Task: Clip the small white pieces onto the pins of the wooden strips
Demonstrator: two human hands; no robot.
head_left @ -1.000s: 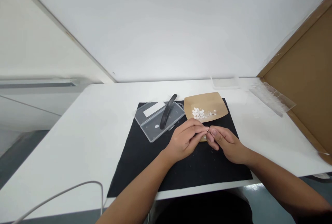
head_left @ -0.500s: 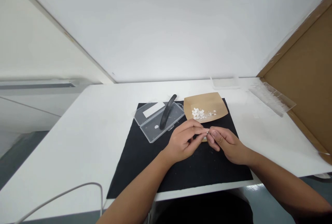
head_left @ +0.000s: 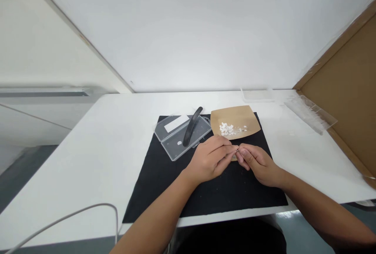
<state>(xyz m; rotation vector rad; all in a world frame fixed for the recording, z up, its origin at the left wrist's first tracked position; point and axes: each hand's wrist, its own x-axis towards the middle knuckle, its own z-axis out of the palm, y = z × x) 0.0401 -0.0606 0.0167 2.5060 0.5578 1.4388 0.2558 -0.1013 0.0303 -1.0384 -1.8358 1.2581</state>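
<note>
My left hand (head_left: 212, 157) and my right hand (head_left: 257, 164) meet fingertip to fingertip over the black mat (head_left: 205, 197). Both are closed in a pinch around a tiny, dark metallic-looking piece (head_left: 237, 150); its kind is too small to make out. Just beyond my fingers lies a brown paper tray (head_left: 235, 115) holding a heap of small white pieces (head_left: 226, 129) and some clear bits. Below my fingertips a small patch of brown (head_left: 234, 158) shows, mostly hidden by the hands.
Left of the tray sits an opened clear plastic case (head_left: 176, 150) with a black curved strip (head_left: 192, 126) across it. At the back right are a clear lid (head_left: 257, 95) and a clear compartment box (head_left: 311, 113). A cable (head_left: 88, 207) loops at the front left.
The view has shifted slightly, so everything appears a little to the right. My hands keep the same pinch, with the left fingers slightly closer together.
</note>
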